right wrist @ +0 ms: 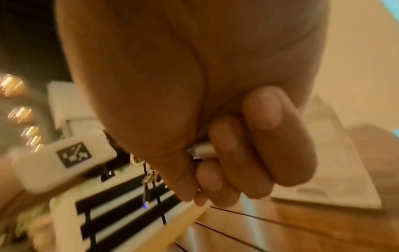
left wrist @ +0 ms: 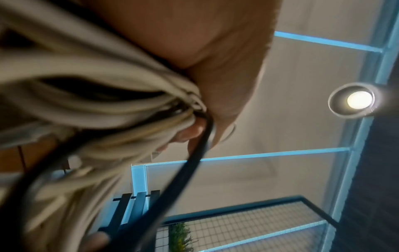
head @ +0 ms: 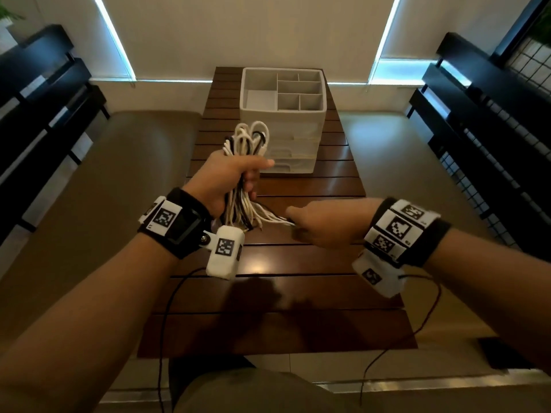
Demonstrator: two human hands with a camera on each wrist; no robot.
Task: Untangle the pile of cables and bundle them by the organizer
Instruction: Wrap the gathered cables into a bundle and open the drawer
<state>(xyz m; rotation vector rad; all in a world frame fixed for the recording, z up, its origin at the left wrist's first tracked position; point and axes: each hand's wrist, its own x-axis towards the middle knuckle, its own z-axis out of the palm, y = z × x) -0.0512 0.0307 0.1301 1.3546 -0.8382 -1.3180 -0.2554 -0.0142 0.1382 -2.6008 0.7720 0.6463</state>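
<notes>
A bundle of white and black cables (head: 247, 144) is gripped upright in my left hand (head: 229, 177) above the wooden table (head: 298, 293). Loops stick out above the fist and loose ends hang below it. In the left wrist view the cables (left wrist: 97, 88) pass under the curled fingers. My right hand (head: 316, 225) pinches the ends of several white cables (head: 274, 217) pulled out to the right. In the right wrist view its fingers (right wrist: 228, 163) curl round a white cable plug (right wrist: 202, 147). The white organizer (head: 283, 114) with open compartments stands behind the bundle.
The slatted table is narrow, with beige cushioned benches (head: 104, 189) on either side. Black rails (head: 492, 129) line the right and left. A dark flat object (head: 504, 353) lies on the right bench near me. Thin sensor wires (head: 429, 308) hang from both wrists.
</notes>
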